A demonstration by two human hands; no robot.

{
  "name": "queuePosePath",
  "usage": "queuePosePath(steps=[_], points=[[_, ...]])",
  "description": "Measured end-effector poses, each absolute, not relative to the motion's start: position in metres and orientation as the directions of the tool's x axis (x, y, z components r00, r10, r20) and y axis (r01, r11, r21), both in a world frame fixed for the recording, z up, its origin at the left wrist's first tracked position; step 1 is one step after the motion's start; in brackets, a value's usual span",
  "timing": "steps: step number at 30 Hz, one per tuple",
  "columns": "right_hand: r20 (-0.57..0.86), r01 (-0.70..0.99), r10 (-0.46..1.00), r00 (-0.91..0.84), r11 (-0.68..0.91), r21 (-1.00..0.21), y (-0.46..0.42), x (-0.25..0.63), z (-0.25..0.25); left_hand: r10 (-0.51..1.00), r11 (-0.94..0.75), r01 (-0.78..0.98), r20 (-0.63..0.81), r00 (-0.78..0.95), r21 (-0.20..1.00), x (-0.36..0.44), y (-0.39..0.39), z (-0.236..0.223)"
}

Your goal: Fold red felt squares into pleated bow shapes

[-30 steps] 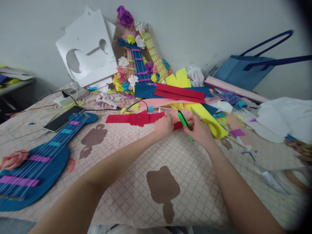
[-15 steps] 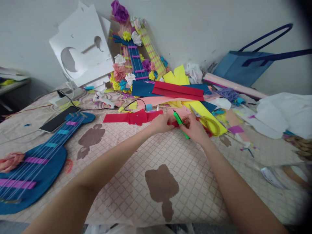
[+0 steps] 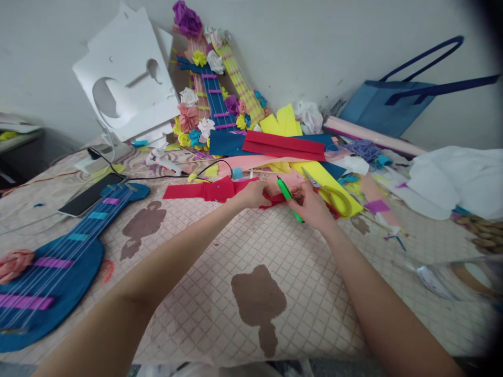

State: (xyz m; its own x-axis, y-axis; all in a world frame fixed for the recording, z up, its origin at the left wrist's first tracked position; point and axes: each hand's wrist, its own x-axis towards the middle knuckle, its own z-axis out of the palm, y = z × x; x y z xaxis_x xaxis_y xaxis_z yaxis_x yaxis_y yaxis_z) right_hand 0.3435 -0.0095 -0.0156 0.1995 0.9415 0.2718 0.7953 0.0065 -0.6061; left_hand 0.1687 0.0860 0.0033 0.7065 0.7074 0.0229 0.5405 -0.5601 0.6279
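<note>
My left hand [image 3: 253, 195] is closed on a piece of red crepe paper [image 3: 277, 199], part of which shows between my hands. A green pen [image 3: 290, 199] with a dark tip slants through my right hand [image 3: 313, 205], tip pointing up and away. The fingertips of that hand are pinched by the red paper, and what lies under them is hidden. Left of my hands lies a red paper strip [image 3: 183, 191] with a wider folded red piece [image 3: 219, 189] across it. Scissors with yellow handles [image 3: 337, 202] rest on yellow paper just right of my right hand.
A blue paper guitar [image 3: 80, 262] lies at left beside a black phone [image 3: 92, 195]. A glue gun [image 3: 167, 162] with its cord sits behind. Red and blue folded paper [image 3: 285, 145] is piled at the back. A tape roll [image 3: 467, 277] lies at right.
The view has shifted slightly. My left hand has moved a little, and more red paper shows between my hands. The green pen stays in my right hand.
</note>
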Motion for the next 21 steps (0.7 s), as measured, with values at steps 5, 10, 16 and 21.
queuePosePath(steps=[5,10,16,21], points=[[0.275,0.789,0.94,0.203,0.009,-0.614,-0.01,0.344,-0.015,0.709,-0.548,0.534,0.019,0.705,0.644,0.168,0.087,0.003],[0.285,0.788,0.937,0.2,0.019,-0.615,-0.01,0.344,-0.015,0.704,-0.539,0.53,0.005,0.71,0.654,0.168,0.088,0.002],[0.284,0.794,0.937,0.205,0.011,-0.608,-0.01,0.345,-0.015,0.704,-0.546,0.542,-0.001,0.71,0.639,0.169,0.09,0.002],[0.291,0.786,0.935,0.201,0.023,-0.617,-0.009,0.346,-0.016,0.73,-0.559,0.585,0.014,0.683,0.588,0.173,0.079,0.004]])
